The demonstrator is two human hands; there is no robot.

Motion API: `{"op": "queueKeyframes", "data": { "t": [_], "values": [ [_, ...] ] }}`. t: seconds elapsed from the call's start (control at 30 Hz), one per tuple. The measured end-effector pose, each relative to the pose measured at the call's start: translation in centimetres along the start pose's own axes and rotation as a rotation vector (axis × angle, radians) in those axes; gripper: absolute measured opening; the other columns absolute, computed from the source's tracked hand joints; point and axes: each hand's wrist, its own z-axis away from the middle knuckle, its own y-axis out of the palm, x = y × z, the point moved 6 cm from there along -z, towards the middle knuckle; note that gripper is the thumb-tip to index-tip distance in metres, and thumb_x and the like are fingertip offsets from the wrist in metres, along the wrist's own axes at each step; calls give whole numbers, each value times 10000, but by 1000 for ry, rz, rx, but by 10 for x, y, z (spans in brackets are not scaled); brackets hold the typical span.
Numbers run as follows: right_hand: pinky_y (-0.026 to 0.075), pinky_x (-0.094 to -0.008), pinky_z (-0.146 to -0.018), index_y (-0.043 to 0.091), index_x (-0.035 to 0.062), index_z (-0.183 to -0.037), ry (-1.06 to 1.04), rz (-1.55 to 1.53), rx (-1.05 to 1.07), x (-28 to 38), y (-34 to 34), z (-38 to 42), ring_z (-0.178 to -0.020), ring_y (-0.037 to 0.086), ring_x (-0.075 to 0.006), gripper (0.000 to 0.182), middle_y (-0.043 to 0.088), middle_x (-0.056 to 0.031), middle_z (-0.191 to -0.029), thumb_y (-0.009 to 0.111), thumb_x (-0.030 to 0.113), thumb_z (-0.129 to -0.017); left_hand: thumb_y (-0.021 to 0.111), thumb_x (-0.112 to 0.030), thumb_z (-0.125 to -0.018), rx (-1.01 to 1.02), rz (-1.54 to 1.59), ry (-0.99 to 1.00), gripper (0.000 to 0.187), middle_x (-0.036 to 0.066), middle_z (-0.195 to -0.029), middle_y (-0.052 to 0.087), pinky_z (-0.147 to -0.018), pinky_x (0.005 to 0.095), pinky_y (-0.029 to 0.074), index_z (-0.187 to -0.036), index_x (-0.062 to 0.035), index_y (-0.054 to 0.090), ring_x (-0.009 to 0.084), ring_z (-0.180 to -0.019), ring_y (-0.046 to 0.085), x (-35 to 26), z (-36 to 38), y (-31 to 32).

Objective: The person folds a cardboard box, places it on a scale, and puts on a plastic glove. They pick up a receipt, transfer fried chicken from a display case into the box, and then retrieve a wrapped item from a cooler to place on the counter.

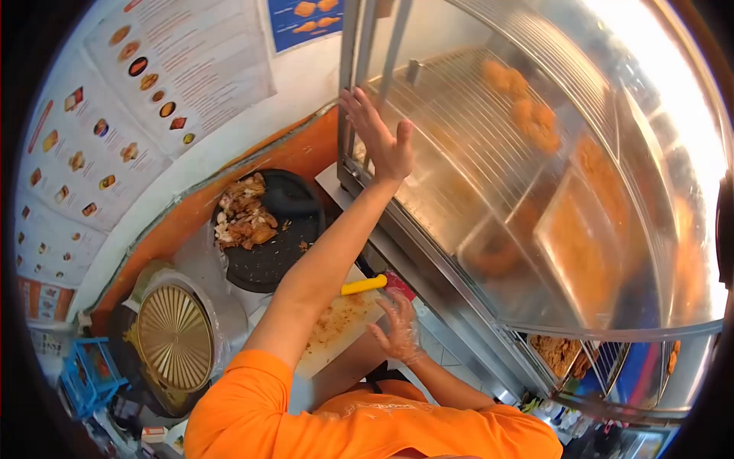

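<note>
Bare, with its fingers spread, my left hand (380, 144) is raised against or just in front of the side frame of the glass display cabinet (451, 245). It holds nothing. My right hand (399, 330), in a clear plastic glove, has its fingers apart and slightly bent, with nothing visible in them. Just beyond its fingertips lies a yellow handle (363, 286), over a crumb-strewn cutting board (332, 329). A round black tray (264, 268) left of my left forearm bears a heap of torn browned meat (246, 218).
Fried pieces (524, 107) lie on a wire rack inside the cabinet, above metal trays (573, 252). A round ribbed gold lid (174, 336) and a blue plastic basket (90, 375) are at the left. Menu sheets (153, 84) cover the wall.
</note>
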Motion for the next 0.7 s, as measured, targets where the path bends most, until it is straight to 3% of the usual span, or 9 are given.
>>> {"op": "queueKeyframes", "data": {
  "t": [0.07,0.17,0.3,0.37,0.4,0.5,0.57,0.63,0.7],
  "values": [
    [368,-530,-1045,526,77,-1304,109,-40,-48,-10,-1,13,-1278,426,-431,561,438,-235,-1371,730,288,-825,360,-834,-834,45,27,-8,1141,267,-1609,-42,-1142,639,-21,-1563,-39,-10,421,-1495,-53,-7,11,-3],
    [340,-530,-1050,534,93,-1302,104,-76,-38,-2,21,6,-1271,419,-418,545,412,-221,-1392,722,308,-838,371,-867,-796,56,14,14,1192,276,-1605,-55,-1143,636,-23,-1563,-41,-16,435,-1490,-58,-22,28,3],
    [389,-519,-1020,540,58,-1268,4,-20,-64,37,42,-9,-1229,468,-426,517,459,-228,-1339,731,232,-820,387,-828,-830,91,83,20,1151,307,-1589,-11,-1153,607,-15,-1556,-18,12,437,-1488,-19,-62,62,-5],
    [398,-519,-1006,548,48,-1254,-4,-9,-17,54,35,-9,-1208,481,-429,512,477,-226,-1319,736,219,-809,434,-792,-847,221,78,-28,1118,325,-1567,47,-1146,610,29,-1541,1,60,466,-1465,48,-66,70,-9],
    [407,-520,-992,556,39,-1241,-28,-6,9,59,31,-17,-1187,494,-433,508,494,-223,-1298,741,206,-798,484,-754,-858,94,106,-104,1079,320,-1549,104,-1137,601,72,-1517,12,107,467,-1445,96,-59,59,-14],
    [394,-505,-987,582,66,-1188,-34,-64,-58,56,8,-13,-1194,490,-405,427,507,-200,-1288,720,198,-807,505,-771,-833,-25,222,-268,1083,319,-1538,116,-1116,626,90,-1499,13,168,459,-1440,102,-61,48,-6],
    [401,-502,-987,582,59,-1186,-26,-77,-36,45,8,-16,-1189,500,-400,419,518,-191,-1282,712,192,-810,524,-780,-815,9,193,-319,1104,311,-1502,172,-1121,603,114,-1497,12,168,453,-1424,133,-62,49,-12],
    [409,-499,-986,582,53,-1184,-2,-108,-18,44,13,-28,-1183,510,-396,412,528,-183,-1276,704,187,-814,538,-794,-795,189,130,-291,1134,297,-1469,216,-1116,619,131,-1494,17,165,449,-1402,173,-67,58,-17],
    [448,-493,-956,596,34,-1192,-61,-132,104,48,22,-70,-1136,540,-421,407,552,-223,-1254,692,119,-806,532,-783,-807,215,69,-255,1126,296,-1477,217,-1133,573,144,-1491,27,154,445,-1385,199,-78,67,-28]
  ]
}}
